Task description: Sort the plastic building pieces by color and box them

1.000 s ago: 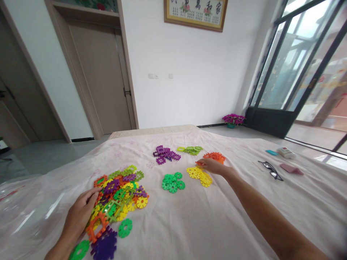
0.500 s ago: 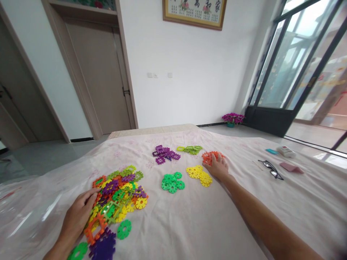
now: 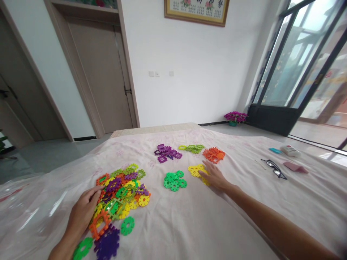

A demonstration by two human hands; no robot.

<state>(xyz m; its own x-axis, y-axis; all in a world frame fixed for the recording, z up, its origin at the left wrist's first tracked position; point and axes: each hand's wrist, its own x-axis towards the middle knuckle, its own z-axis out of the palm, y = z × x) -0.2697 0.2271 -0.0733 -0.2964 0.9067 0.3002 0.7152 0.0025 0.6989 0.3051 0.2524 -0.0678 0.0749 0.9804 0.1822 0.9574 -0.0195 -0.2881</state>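
Observation:
My left hand rests against the left side of a mixed heap of plastic interlocking pieces, fingers stretched onto its edge and nothing visibly held. Flat and palm down, my right hand lies with spread fingers over the yellow flower-shaped pieces, partly covering them. Just beyond it is a pile of orange square-edged pieces. Green flower-shaped pieces sit left of the yellow ones. Farther back lie purple pieces and light green pieces.
A pale floral cloth covers the surface. At the right are eyeglasses, a pink cloth, a white packet and a blue item. Clear plastic sheeting lies at the left.
My right hand has come off the orange pile and moved nearer, onto the yellow pieces. The orange pile is now uncovered. My left hand stays at the mixed heap.

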